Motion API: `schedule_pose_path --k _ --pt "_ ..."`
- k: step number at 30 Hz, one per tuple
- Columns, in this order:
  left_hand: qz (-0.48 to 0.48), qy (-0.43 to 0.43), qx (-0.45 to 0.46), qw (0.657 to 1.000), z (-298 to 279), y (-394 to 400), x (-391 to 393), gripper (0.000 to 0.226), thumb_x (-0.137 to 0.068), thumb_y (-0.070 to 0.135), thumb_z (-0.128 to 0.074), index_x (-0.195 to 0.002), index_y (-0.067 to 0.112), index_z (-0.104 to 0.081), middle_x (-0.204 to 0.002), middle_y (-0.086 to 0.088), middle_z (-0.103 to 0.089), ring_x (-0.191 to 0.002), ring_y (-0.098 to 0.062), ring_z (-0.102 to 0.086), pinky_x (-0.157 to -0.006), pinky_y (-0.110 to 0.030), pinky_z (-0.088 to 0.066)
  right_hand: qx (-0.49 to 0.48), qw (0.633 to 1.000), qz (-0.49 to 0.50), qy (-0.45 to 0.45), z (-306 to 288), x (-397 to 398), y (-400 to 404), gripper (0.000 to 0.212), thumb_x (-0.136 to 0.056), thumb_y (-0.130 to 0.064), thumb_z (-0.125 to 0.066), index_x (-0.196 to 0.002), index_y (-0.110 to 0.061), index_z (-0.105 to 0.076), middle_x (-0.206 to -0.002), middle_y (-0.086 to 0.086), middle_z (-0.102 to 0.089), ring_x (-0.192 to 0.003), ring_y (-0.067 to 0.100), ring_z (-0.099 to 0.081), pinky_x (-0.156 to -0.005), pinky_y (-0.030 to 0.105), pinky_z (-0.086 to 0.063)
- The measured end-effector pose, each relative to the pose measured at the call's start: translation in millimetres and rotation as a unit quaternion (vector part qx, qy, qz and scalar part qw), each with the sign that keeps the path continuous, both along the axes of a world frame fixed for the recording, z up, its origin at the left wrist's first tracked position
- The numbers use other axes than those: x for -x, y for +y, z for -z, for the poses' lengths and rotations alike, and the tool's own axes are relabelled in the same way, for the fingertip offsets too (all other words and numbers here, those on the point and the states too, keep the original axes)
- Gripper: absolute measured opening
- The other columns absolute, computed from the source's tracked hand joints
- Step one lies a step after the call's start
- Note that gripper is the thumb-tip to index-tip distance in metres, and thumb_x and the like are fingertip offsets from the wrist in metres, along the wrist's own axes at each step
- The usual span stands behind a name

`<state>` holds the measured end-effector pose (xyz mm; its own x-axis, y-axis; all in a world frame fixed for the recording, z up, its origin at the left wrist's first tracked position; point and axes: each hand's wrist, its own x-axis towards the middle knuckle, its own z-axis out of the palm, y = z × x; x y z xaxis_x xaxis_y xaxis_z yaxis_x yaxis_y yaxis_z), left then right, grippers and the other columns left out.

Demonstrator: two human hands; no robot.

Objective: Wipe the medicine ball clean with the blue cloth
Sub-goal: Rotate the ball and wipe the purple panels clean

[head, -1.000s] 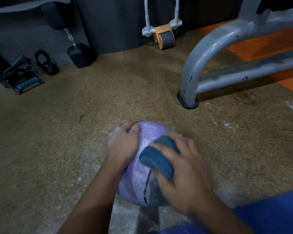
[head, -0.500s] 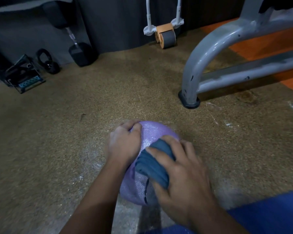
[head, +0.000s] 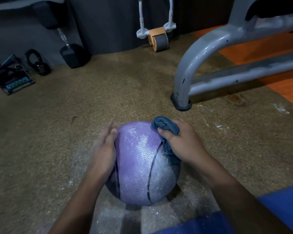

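Gripping blue cloth [head: 166,126] at medicine ball [head: 142,164] edge, right hand [head: 181,142]; left hand [head: 103,149] flat.

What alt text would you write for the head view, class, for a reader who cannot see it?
A person's right hand grips a bunched blue cloth against the upper right of a purple medicine ball on the gym floor, while the left hand rests flat on its left side. A grey bench frame stands behind.

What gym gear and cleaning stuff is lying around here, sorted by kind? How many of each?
Medicine ball: 1
Blue cloth: 1
Dumbbell: 1
Kettlebell: 1
Ab roller: 1
Bench frame: 1
Folded black stand, kind unclear: 1
Total: 7
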<state>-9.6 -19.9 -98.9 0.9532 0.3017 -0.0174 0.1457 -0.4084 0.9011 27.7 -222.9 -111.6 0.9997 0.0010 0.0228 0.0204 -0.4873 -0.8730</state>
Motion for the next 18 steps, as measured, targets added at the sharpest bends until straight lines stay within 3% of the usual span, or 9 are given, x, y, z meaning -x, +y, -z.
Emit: schedule_pose_path --k 3,5,8,13,16,18 --pt "-0.031 -0.029 0.021 0.999 13.7 -3.3 10.2 0.028 -0.098 0.036 -0.047 -0.119 0.040 -0.065 -0.132 0.021 -0.059 -0.128 0.002 -0.048 -0.103 -0.011 -0.028 0.005 1.000 0.004 -0.003 0.6 -3.8 -0.5 0.030 -0.075 -0.050 -0.060 -0.094 -0.030 -0.069 -0.101 -0.010 -0.058 -0.101 0.021 -0.061 -0.093 0.042 -0.047" --pt "-0.037 -0.036 0.038 0.998 17.8 -3.7 5.3 0.032 -0.091 0.041 -0.046 -0.113 0.043 -0.068 -0.128 0.023 -0.062 -0.126 0.002 -0.050 -0.110 -0.021 -0.031 0.033 0.999 0.006 -0.011 -1.0 1.6 0.2 0.027 -0.079 -0.047 -0.061 -0.098 -0.029 -0.069 -0.104 -0.011 -0.057 -0.102 0.021 -0.060 -0.092 0.042 -0.048" --pt "-0.031 -0.034 0.044 0.998 20.7 0.2 -3.9 0.036 -0.087 0.045 -0.044 -0.111 0.044 -0.070 -0.125 0.025 -0.063 -0.126 0.002 -0.051 -0.116 -0.037 -0.032 0.126 0.987 -0.011 -0.101 -9.3 34.1 -0.7 0.043 -0.078 -0.050 -0.054 -0.113 -0.031 -0.066 -0.119 -0.011 -0.054 -0.108 0.022 -0.057 -0.092 0.041 -0.048" --pt "0.000 -0.062 0.057 0.996 18.6 -5.0 0.7 0.036 -0.087 0.039 -0.048 -0.114 0.039 -0.071 -0.126 0.020 -0.064 -0.126 -0.001 -0.052 -0.115 -0.040 -0.034 0.216 0.945 -0.097 -0.224 -22.9 88.4 21.7 0.056 -0.068 -0.050 -0.054 -0.122 -0.036 -0.059 -0.135 0.002 -0.055 -0.108 0.032 -0.055 -0.082 0.047 -0.053" --pt "0.011 -0.068 0.061 0.996 20.1 -4.7 2.9 0.036 -0.088 0.037 -0.049 -0.116 0.037 -0.071 -0.128 0.019 -0.064 -0.126 0.000 -0.052 -0.114 -0.039 -0.034 0.241 0.941 -0.105 -0.212 -29.5 63.9 23.8 0.050 -0.073 -0.049 -0.052 -0.121 -0.037 -0.060 -0.133 -0.004 -0.054 -0.106 0.028 -0.054 -0.082 0.043 -0.051" --pt "0.006 -0.070 0.056 0.996 21.6 -4.7 2.2 0.036 -0.088 0.040 -0.049 -0.116 0.039 -0.070 -0.127 0.020 -0.064 -0.126 0.000 -0.052 -0.114 -0.040 -0.034 0.178 0.971 -0.082 -0.134 -28.3 30.6 16.1 0.041 -0.079 -0.047 -0.056 -0.118 -0.037 -0.063 -0.125 -0.012 -0.053 -0.106 0.022 -0.055 -0.087 0.040 -0.048"
